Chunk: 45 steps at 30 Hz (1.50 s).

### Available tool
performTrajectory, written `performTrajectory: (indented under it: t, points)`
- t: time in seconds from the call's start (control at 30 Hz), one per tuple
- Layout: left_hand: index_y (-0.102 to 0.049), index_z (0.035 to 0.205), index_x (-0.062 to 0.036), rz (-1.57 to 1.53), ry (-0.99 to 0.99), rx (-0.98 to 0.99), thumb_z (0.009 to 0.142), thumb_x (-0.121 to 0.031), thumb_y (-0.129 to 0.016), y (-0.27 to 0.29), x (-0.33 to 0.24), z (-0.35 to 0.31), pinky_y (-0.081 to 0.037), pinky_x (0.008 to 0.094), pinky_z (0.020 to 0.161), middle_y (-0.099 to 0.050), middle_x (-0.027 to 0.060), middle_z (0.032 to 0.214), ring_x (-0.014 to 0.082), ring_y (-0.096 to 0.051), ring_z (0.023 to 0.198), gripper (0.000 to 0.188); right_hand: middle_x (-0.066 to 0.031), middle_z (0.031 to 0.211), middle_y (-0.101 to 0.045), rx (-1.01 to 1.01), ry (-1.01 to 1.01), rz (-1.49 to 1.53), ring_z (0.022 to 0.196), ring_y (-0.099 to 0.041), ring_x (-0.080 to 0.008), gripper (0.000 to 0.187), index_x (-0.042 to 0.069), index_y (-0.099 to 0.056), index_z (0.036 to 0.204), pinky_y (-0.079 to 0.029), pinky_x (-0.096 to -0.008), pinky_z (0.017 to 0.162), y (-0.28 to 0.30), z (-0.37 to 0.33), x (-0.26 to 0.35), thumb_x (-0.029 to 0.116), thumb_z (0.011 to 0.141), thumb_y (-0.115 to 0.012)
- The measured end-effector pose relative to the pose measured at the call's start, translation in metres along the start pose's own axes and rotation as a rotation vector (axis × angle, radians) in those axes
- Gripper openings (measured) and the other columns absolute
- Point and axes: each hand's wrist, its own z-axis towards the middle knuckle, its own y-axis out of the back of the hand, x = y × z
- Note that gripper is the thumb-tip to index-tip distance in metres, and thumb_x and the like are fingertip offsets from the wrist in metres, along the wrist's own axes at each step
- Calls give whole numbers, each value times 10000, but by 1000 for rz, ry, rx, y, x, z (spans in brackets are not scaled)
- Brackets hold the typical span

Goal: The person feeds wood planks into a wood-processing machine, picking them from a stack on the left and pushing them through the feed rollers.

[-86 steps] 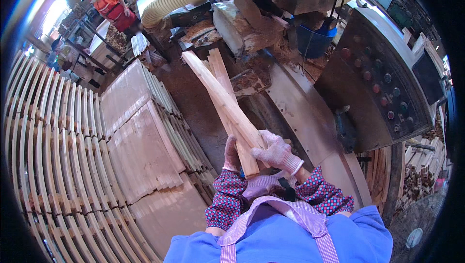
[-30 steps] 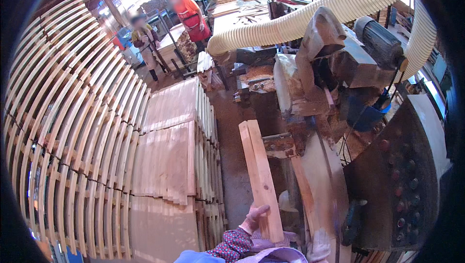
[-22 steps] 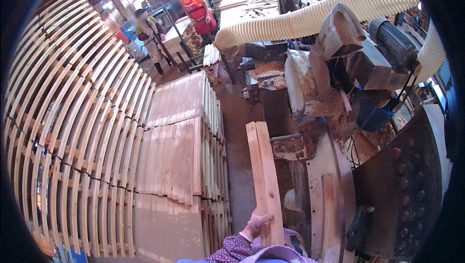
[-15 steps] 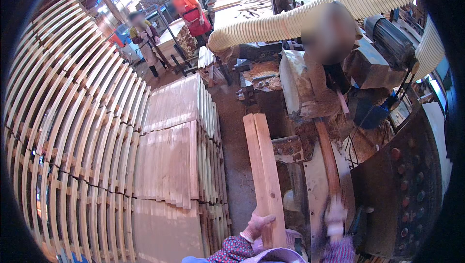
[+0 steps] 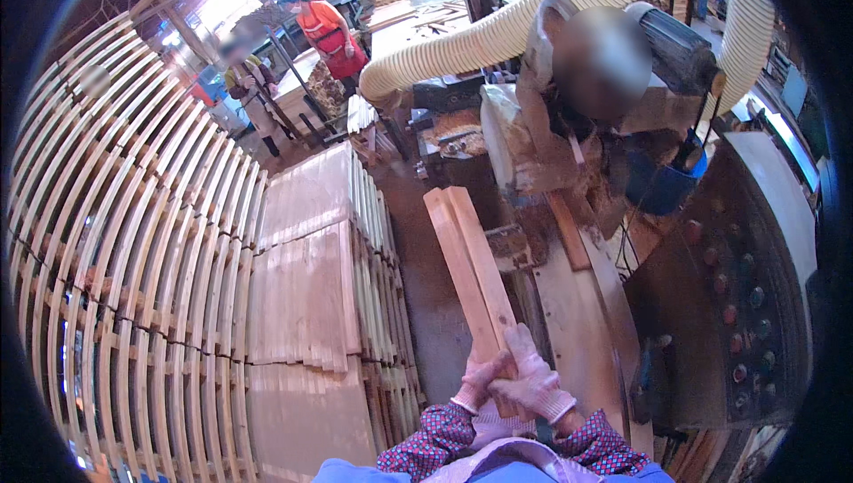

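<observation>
Close in front of me, two long narrow wooden boards (image 5: 466,256) lie side by side and point away from my body. My left hand (image 5: 480,380), in a pale pink work glove, is wrapped round their near part from the left. My right hand (image 5: 531,375), gloved likewise, closes on the boards from the right, its fingers reaching along the upper face. The hands almost meet. To the right, a separate reddish wooden board (image 5: 569,236) lies on the machine's metal bed (image 5: 577,305), its far end running under the machine head.
Tall stacks of boards (image 5: 302,296) and slatted wood (image 5: 133,261) stand at the left. A wide ribbed hose (image 5: 471,43) crosses to the woodworking machine. A button panel (image 5: 737,305) and a blue bucket (image 5: 675,185) are at the right. Two people, one in a red apron (image 5: 342,52), stand far off.
My right hand has left the board on the machine bed and now grips the held boards beside my left hand. The board on the bed has moved farther in toward the machine head.
</observation>
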Motion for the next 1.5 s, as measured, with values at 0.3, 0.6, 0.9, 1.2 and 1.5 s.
performTrajectory:
  t: [0.3,0.6,0.9,1.2,1.5]
  points:
    - [-521,1261,-4,-4,46,188,884,-261,-673,10,16,8,-578,403,778,-674,160,1072,274,-678,891,480,-294,1498,-400,-178,-431,-182,1362,-442,-421,763,-24,-407,1467,-374,-449,1131,21,-173,-46,196,801,-707]
    - [-495,1344,9,-273,217,442,863,-379,-694,18,-9,19,-572,437,880,-668,179,1146,297,-669,1019,649,-240,1497,-416,-191,-245,-729,1360,-416,-439,591,-19,-426,1448,-351,-490,1134,44,-35,-136,131,885,-522]
    - [-523,1359,-25,-375,239,460,817,-447,-698,14,-21,27,-512,463,1010,-645,122,1239,290,-654,1082,708,-169,1211,-597,-471,120,-506,1067,-581,-373,507,23,-514,1353,-495,-435,906,42,123,-137,170,880,-625]
    - [-609,1218,-45,17,86,219,879,-263,-710,-10,-9,38,-578,380,810,-690,89,1033,224,-684,884,415,-137,1245,-615,-179,-358,670,1087,-597,-222,623,-3,-441,1452,-496,-341,946,-23,-52,-23,254,925,-652]
    - [-578,1274,-52,-7,115,240,870,-302,-689,2,-9,31,-574,329,693,-668,49,931,171,-663,790,488,-267,1324,-562,-412,-283,-640,1175,-562,-451,591,44,-473,1441,-463,-469,1017,-8,-173,-108,136,871,-598]
